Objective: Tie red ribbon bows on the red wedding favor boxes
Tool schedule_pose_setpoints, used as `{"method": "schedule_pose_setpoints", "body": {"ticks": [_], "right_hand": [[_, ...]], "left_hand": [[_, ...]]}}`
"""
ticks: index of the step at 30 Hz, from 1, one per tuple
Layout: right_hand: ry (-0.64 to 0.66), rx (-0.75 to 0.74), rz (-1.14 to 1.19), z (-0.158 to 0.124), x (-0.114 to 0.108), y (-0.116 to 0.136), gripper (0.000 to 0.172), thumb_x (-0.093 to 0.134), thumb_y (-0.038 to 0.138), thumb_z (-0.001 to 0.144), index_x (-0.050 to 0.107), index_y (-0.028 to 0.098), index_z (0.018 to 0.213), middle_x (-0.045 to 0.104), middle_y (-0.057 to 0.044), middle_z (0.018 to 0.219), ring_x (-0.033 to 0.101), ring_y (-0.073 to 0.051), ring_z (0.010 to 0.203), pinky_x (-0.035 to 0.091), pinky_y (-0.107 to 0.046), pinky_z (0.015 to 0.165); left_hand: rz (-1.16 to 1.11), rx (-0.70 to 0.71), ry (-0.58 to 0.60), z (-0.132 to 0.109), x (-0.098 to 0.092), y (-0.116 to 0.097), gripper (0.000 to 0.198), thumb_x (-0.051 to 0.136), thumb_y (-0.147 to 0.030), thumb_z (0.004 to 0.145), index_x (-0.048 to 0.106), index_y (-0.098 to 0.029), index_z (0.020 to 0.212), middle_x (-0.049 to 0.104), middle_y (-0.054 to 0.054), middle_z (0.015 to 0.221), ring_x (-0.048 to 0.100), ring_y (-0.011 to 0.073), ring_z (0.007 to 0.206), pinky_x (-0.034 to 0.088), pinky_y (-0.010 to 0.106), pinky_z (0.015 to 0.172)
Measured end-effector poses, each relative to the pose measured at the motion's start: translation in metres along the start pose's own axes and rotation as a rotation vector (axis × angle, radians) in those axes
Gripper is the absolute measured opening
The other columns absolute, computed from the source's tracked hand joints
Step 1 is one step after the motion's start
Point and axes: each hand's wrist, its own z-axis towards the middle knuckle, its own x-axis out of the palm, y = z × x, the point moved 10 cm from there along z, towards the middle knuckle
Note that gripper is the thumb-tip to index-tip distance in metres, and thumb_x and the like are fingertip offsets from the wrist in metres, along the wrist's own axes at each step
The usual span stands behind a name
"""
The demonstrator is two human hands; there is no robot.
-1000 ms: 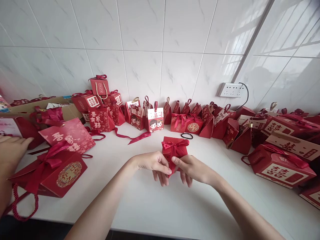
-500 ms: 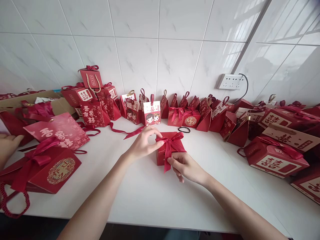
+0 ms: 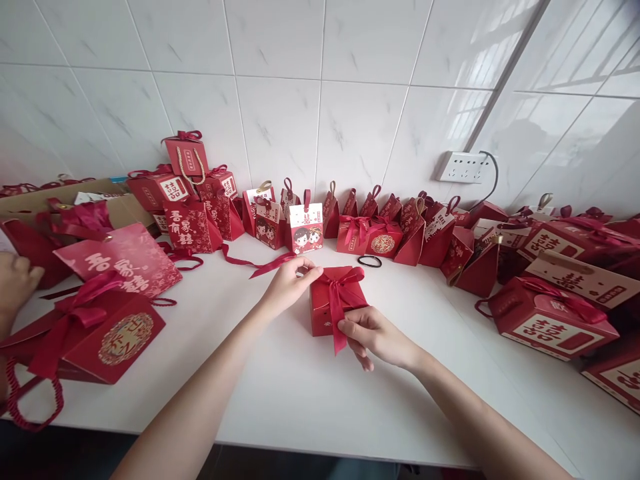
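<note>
My right hand (image 3: pixel 375 333) pinches the hanging tail of a red ribbon (image 3: pixel 340 339) between thumb and forefinger, in front of a small red box (image 3: pixel 321 321). That box sits on the white table (image 3: pixel 290 400), near the middle of my view, the ribbon tied in a bow on top. My left hand (image 3: pixel 287 287) is at the box's far left corner, thumb and forefinger brought close together by the bow; from here I can't tell whether they grip a loop. Just beyond the box I see a black ring (image 3: pixel 369 261) and a cartoon-printed box (image 3: pixel 306 235). At my far left, another person's hand (image 3: pixel 17 287) is partly cut off by the frame, beside a large ribboned box (image 3: pixel 113 353).
</note>
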Motion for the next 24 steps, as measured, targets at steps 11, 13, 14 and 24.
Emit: {"method": "schedule_pose_setpoints", "body": {"ticks": [11, 13, 14, 24], "right_hand": [[0.104, 0.063, -0.097, -0.003, 0.007, -0.005, 0.031, 0.051, 0.036, 0.087, 0.054, 0.015, 0.064, 0.05, 0.006, 0.052, 0.051, -0.006, 0.038, 0.037, -0.018, 0.041], [0.152, 0.093, -0.138, -0.006, 0.007, -0.005, 0.028, 0.051, 0.036, 0.086, 0.062, 0.014, 0.073, 0.051, 0.005, 0.054, 0.052, -0.006, 0.039, 0.039, -0.018, 0.041], [0.187, 0.118, -0.171, -0.009, 0.007, -0.006, 0.027, 0.052, 0.035, 0.086, 0.065, 0.014, 0.078, 0.053, 0.005, 0.055, 0.052, -0.006, 0.039, 0.039, -0.017, 0.041], [-0.076, 0.124, -0.174, -0.02, -0.076, 0.0, 0.063, 0.046, 0.074, 0.075, 0.058, 0.014, 0.063, 0.04, 0.006, 0.047, 0.04, -0.006, 0.034, 0.03, -0.021, 0.036]], "left_hand": [[-0.064, -0.05, 0.009, 0.001, -0.002, 0.006, 0.023, 0.062, -0.037, 0.074, 0.051, -0.017, 0.075, 0.056, 0.001, 0.077, 0.053, 0.0145, 0.075, 0.041, 0.028, 0.071], [-0.079, -0.067, 0.004, 0.001, -0.002, 0.009, 0.023, 0.063, -0.037, 0.073, 0.052, -0.017, 0.077, 0.056, 0.001, 0.078, 0.053, 0.0145, 0.075, 0.042, 0.028, 0.072], [-0.083, -0.076, -0.004, 0.001, -0.002, 0.01, 0.024, 0.064, -0.037, 0.072, 0.053, -0.017, 0.079, 0.057, 0.001, 0.079, 0.053, 0.0146, 0.076, 0.042, 0.028, 0.072], [-0.034, -0.14, 0.121, -0.004, 0.006, 0.013, 0.038, 0.055, -0.05, 0.078, 0.045, -0.018, 0.06, 0.047, -0.001, 0.062, 0.046, 0.012, 0.059, 0.036, 0.026, 0.056]]}}
